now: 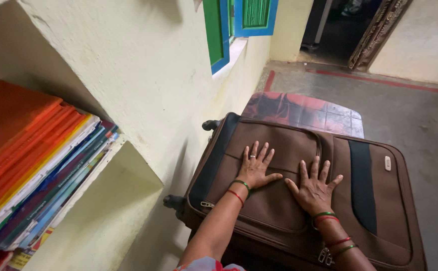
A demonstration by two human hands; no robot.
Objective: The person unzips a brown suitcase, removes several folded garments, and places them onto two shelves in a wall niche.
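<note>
- Pale yellow plaster wall [143, 65] runs along the left, with a green and blue shuttered window [239, 20] far up.
- Brown fabric suitcase with a black stripe [279, 195] lies flat near centre, beside the wall, on the grey floor [424, 130].
- Slanted stack of orange and blue books [33, 160] fills the left wall niche.
- Left hand [256, 168] flat on the suitcase's front pocket, fingers spread, gripping nothing.
- Right hand [315, 188] just beside it, also splayed flat.
- Small pale rectangular badge [388, 163] on the suitcase's right, beyond the stripe.

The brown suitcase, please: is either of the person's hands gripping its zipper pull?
No, both the left hand and the right hand lie flat, fingers spread, on the front panel of the brown suitcase.
</note>
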